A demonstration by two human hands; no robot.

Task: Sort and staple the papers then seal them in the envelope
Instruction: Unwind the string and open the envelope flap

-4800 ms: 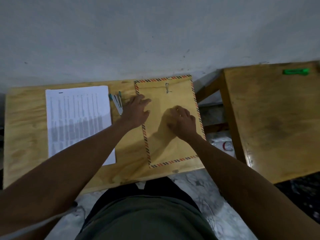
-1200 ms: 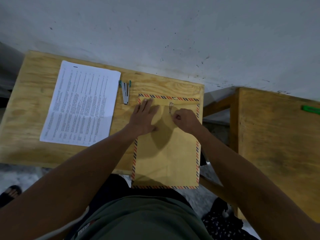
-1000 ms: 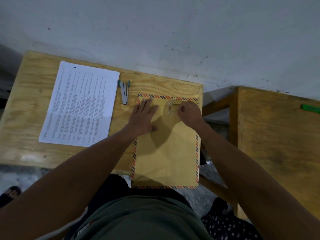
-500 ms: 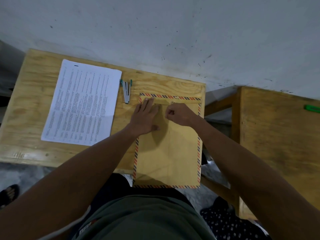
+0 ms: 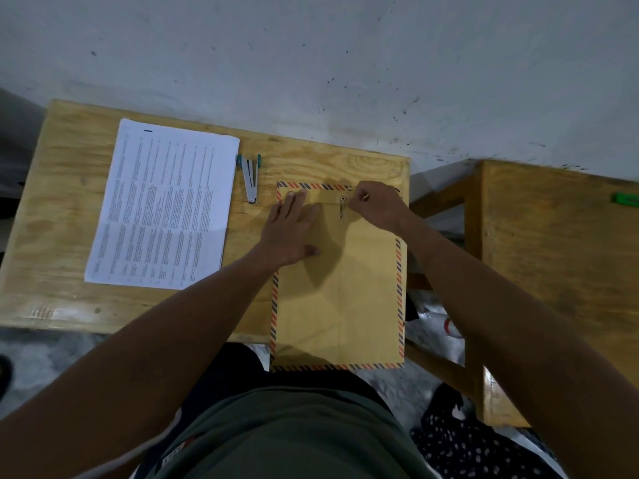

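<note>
Your left hand (image 5: 288, 233) lies flat, fingers straight, on the upper left part of the envelope (image 5: 340, 299), pinning it to the bench (image 5: 58, 216). Your right hand (image 5: 375, 205) is curled at the top edge, fingertips pinched together just right of the metal clasp (image 5: 342, 207); whether they grip the flap or only press it, you cannot tell from here.

By the look of it, you are working the clasp at the mouth of the envelope. Keep your left palm down so the envelope does not slide, and move only the prongs with your right fingertips. Bend them gently; thin metal tabs probably tire and snap if worked back and forth.

The papers (image 5: 162, 209) lie well to the left of your left hand, apart from the envelope, with the stapler (image 5: 250, 179) between them and your left fingertips, so sorting and stapling seem yet to be done.

Mind the edges. The near end of the envelope overhangs the bench toward your lap, and its right border runs close to the bench's right edge beneath your right wrist. Beyond that is a gap, then a second bench (image 5: 560, 271). Your open room is leftward and forward of your left hand.
</note>
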